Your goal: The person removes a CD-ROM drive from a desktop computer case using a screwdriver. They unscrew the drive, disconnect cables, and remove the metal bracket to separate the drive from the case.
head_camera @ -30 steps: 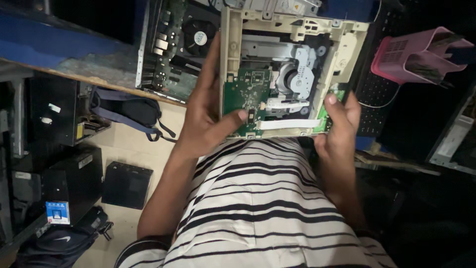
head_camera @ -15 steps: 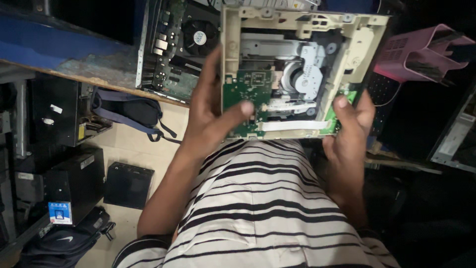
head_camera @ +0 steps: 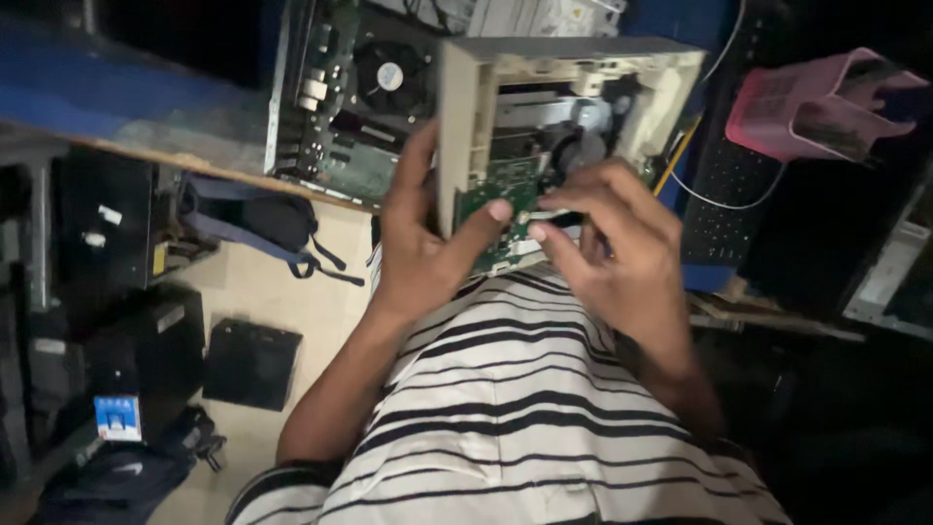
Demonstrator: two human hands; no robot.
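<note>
Left hand (head_camera: 428, 258) grips the left edge of a beige opened disc drive (head_camera: 564, 126), fingers behind the casing and thumb pressed on its green circuit board (head_camera: 496, 209). Drive is held up tilted above the striped shirt (head_camera: 505, 408), near the blue bench edge. Right hand (head_camera: 617, 248) sits at the board's near right, fingertips pinched together at it; what they pinch can't be made out. A motherboard with fan (head_camera: 360, 97) lies far left, pink basket (head_camera: 826, 102) far right, dark bag (head_camera: 258, 219) on the floor left.

Small blue-and-white label (head_camera: 117, 416) sits low on the dark case at far left; above it, pale stickers (head_camera: 109, 215) (too dim to make out).
</note>
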